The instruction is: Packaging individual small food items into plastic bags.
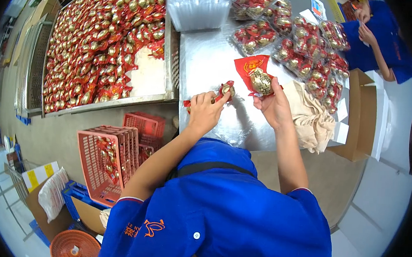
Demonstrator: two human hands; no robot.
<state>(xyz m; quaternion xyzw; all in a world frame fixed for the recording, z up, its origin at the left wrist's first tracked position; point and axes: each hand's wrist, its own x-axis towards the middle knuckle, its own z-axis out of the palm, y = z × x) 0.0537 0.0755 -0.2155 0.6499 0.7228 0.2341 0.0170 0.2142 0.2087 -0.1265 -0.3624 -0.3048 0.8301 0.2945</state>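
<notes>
My right hand [276, 106] holds up a red-and-gold wrapped packet [260, 81] over the steel table [199, 63]. The packet has a round gold body, a flat red flap and printed writing. Lower and to the left, my left hand [206, 112] is on the tabletop, palm down. Its fingertips touch a smaller-looking red-and-gold packet [227, 89]. More red and gold wrapping [187, 105] shows at the left edge of that hand, partly covered by it. Whether the left fingers grip anything is hidden. Clear plastic film [232, 132] lies by the table's near edge.
At left stands a large metal tray [147, 97] of many wrapped packets. Stacked clear plastic trays [198, 8] and filled clear packs [255, 37] sit at the back. Beige cloth [309, 116] and a cardboard box [362, 118] are right. Red crates [105, 164] stand below left; a co-worker [380, 40] stands opposite.
</notes>
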